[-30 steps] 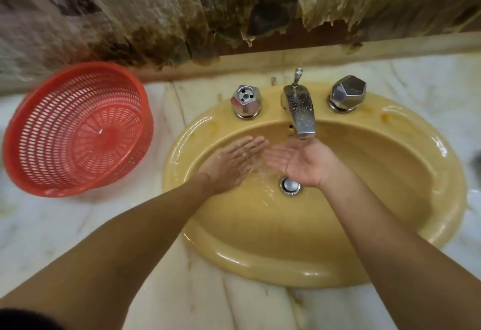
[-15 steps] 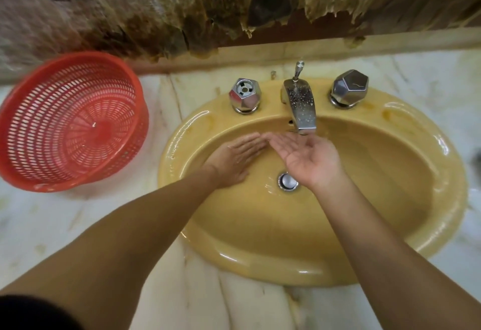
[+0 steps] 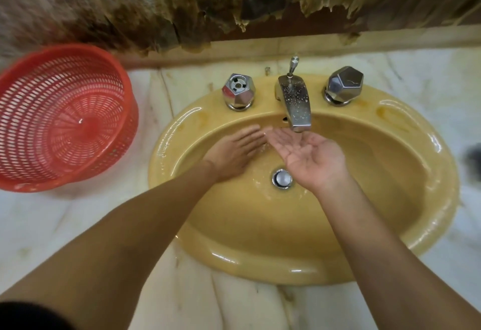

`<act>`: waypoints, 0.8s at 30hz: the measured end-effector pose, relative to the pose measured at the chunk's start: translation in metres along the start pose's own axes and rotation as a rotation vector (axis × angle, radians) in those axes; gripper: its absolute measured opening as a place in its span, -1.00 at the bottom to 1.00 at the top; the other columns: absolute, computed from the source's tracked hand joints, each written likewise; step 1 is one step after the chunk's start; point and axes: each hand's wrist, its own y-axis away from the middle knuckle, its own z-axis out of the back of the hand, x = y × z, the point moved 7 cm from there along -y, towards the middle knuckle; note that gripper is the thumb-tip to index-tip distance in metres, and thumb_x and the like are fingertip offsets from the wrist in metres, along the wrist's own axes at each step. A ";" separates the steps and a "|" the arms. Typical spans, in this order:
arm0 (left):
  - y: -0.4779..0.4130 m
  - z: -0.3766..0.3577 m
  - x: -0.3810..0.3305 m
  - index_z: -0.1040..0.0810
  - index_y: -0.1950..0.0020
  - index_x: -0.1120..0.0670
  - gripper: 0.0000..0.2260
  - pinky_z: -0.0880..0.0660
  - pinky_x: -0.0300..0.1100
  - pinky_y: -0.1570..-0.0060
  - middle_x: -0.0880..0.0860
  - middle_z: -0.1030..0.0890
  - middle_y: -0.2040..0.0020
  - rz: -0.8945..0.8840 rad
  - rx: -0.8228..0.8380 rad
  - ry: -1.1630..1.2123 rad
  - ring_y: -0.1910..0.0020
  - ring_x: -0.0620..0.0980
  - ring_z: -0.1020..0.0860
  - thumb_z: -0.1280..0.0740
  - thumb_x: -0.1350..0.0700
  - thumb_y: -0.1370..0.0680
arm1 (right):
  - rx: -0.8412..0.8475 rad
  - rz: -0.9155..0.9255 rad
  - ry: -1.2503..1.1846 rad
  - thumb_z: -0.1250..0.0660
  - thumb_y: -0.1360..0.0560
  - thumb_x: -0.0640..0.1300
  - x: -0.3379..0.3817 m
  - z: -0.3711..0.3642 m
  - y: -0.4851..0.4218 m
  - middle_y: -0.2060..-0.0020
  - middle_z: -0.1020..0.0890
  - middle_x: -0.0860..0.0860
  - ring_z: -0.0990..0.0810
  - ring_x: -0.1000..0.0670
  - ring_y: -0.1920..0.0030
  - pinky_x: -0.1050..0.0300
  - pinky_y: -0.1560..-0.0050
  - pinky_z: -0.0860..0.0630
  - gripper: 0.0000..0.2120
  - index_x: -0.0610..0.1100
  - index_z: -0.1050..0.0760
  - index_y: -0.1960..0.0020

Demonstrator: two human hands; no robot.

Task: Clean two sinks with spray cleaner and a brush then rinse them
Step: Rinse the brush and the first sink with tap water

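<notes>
Moved right hand (image 3: 309, 157) palm-up beneath spout (image 3: 296, 105), empty; left hand (image 3: 234, 153) flat against sink (image 3: 260, 264), empty; probably rinsing, water faint.

Sink (image 3: 260, 264): glossy mustard yellow, with darker orange-brown stains on the rim at upper right.
Basket (image 3: 65, 121): red-orange, upper left of the frame, patterned with rings of small slots.
Tap (image 3: 295, 103): silver chrome, speckled with pale spots.
Knobs (image 3: 238, 92): the same chrome, unspeckled.
Drain (image 3: 282, 178): silver.
Counter (image 3: 52, 225): white marble with faint grey and tan veins.
Wall (image 3: 156, 4): top of the frame, streaked brown, tan and black.
Blur (image 3: 472, 160): right edge, perhaps black.
</notes>
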 end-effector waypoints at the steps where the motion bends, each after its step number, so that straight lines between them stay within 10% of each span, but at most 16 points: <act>1: -0.004 0.010 0.009 0.30 -0.59 0.18 -0.39 0.38 0.05 -0.54 0.13 0.31 -0.57 0.050 -0.109 0.010 -0.60 0.07 0.27 0.07 -0.04 -0.69 | -0.015 0.006 -0.006 -0.01 -0.69 -0.21 0.000 -0.002 0.000 -0.35 -0.44 -0.41 -0.39 -0.34 -0.42 -0.22 -0.45 -0.32 -0.59 -0.41 -0.27 -0.45; 4: -0.004 0.023 0.022 0.23 -0.62 0.24 -0.33 0.26 0.03 -0.59 0.16 0.26 -0.62 0.172 -0.138 0.120 -0.61 0.08 0.26 0.01 -0.03 -0.65 | 0.046 -0.044 0.080 -0.03 -0.68 -0.17 -0.004 -0.003 -0.003 -0.36 -0.45 -0.37 -0.38 -0.31 -0.44 -0.19 -0.47 -0.30 -0.57 -0.44 -0.31 -0.41; 9: 0.027 -0.017 -0.013 0.26 -0.64 0.12 -0.35 0.49 0.03 -0.48 0.05 0.25 -0.64 -0.128 0.157 0.030 -0.60 0.00 0.31 0.21 -0.24 -0.69 | -0.056 -0.066 0.153 -0.01 -0.70 -0.19 0.003 0.016 -0.010 -0.39 -0.41 -0.38 -0.36 -0.32 -0.45 -0.18 -0.44 -0.32 -0.57 -0.46 -0.23 -0.46; 14: 0.043 -0.006 0.006 0.27 -0.63 0.17 -0.34 0.44 0.06 -0.52 0.19 0.34 -0.59 0.202 0.091 0.138 -0.56 0.12 0.43 0.21 -0.20 -0.67 | 0.148 -0.278 0.472 0.00 -0.69 -0.15 -0.021 -0.003 -0.001 -0.31 -0.51 -0.39 -0.48 -0.30 -0.37 -0.16 -0.37 -0.44 -0.56 -0.47 -0.36 -0.36; 19: 0.070 -0.019 -0.031 0.25 -0.64 0.12 -0.27 0.37 0.04 -0.55 0.09 0.30 -0.62 -0.022 0.436 0.303 -0.61 0.05 0.30 0.15 -0.32 -0.65 | 0.051 -0.237 0.483 0.02 -0.71 -0.13 -0.014 0.001 -0.016 -0.45 -0.36 -0.36 -0.34 -0.28 -0.48 -0.13 -0.46 -0.33 -0.53 -0.45 -0.22 -0.48; 24: 0.076 -0.009 -0.001 0.35 -0.59 0.18 -0.27 0.40 0.05 -0.54 0.15 0.36 -0.61 0.271 0.301 0.181 -0.59 0.07 0.38 0.17 -0.28 -0.66 | 0.134 -0.401 0.601 -0.01 -0.70 -0.13 -0.026 0.001 -0.016 -0.39 -0.41 -0.40 -0.41 -0.31 -0.42 -0.15 -0.37 -0.44 -0.54 -0.46 -0.29 -0.43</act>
